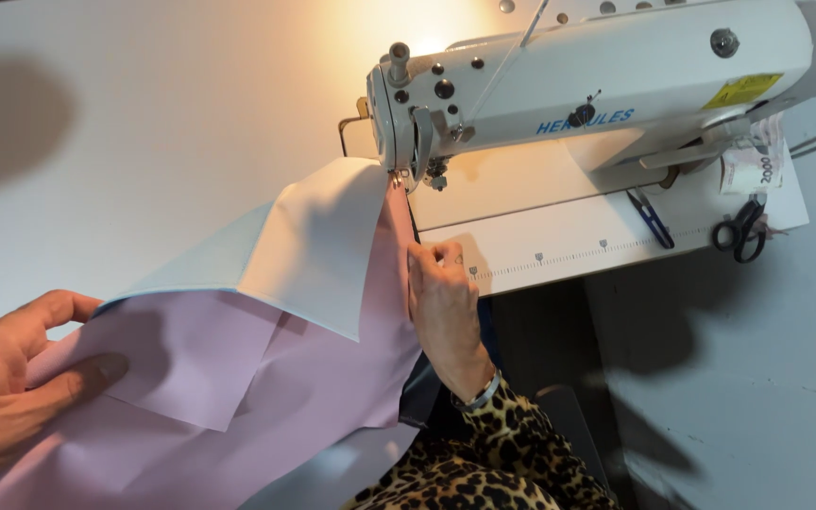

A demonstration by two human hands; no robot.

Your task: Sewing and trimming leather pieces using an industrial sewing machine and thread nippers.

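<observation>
A pale lilac fabric (pixel 266 397) with a light blue-white piece (pixel 314 246) laid over it runs up to the needle area (pixel 399 179) of a white sewing machine (pixel 597 76). My left hand (pixel 11 378) pinches the lilac fabric's near-left edge, thumb on top. My right hand (pixel 441 302), with a bracelet and leopard-print sleeve, presses the fabric's right edge just before the presser foot.
On the white machine table (pixel 569 246), black scissors (pixel 740 231) and blue thread snips (pixel 652 217) lie to the right. A paper roll (pixel 753 165) sits under the machine arm. A grey floor (pixel 757 378) lies at the right, a white wall at the left.
</observation>
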